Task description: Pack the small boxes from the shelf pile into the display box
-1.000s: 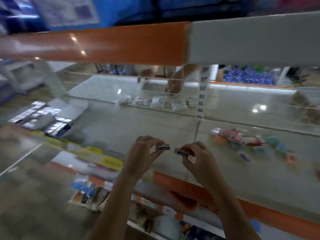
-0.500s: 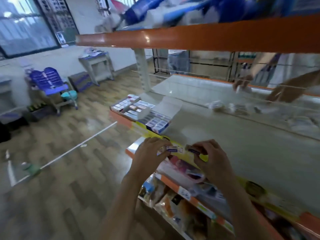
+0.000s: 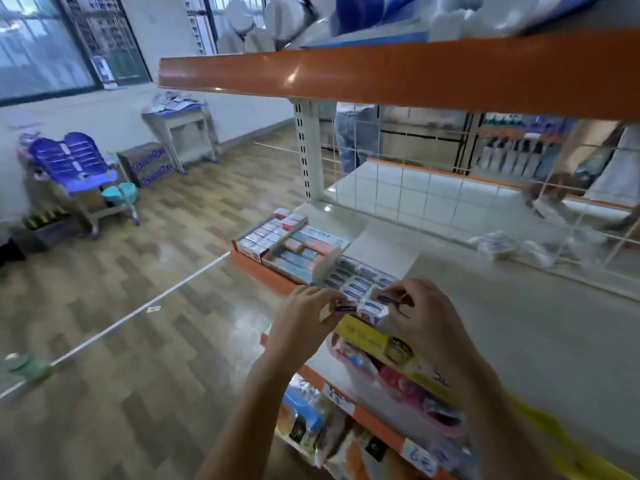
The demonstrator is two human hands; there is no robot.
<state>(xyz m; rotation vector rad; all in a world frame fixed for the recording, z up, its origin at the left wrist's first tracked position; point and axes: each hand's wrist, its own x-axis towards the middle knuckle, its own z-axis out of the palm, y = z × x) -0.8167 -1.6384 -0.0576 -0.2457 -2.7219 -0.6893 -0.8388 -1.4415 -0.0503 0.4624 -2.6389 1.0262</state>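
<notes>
My left hand [image 3: 304,315] pinches a small white-and-blue box [image 3: 343,308] at the shelf's front edge. My right hand [image 3: 420,315] grips another small box [image 3: 386,299] of the same kind, right over the near end of the open display box [image 3: 360,284], which holds rows of blue-labelled small boxes and has its white lid folded back. Both hands sit close together, nearly touching. The pile the boxes came from lies out of view to the right.
A second display box [image 3: 304,252] of pink and blue packs and a red-edged one [image 3: 266,235] sit further left on the shelf [image 3: 519,323]. An orange upper shelf [image 3: 381,77] hangs overhead. Behind the wire grid [image 3: 433,199] another person's hand [image 3: 550,192] handles packets. Stocked shelves lie below.
The view swung left from the coloured pile to the display boxes. Both hands carried their small boxes along and now hover at the near end of the display box.
</notes>
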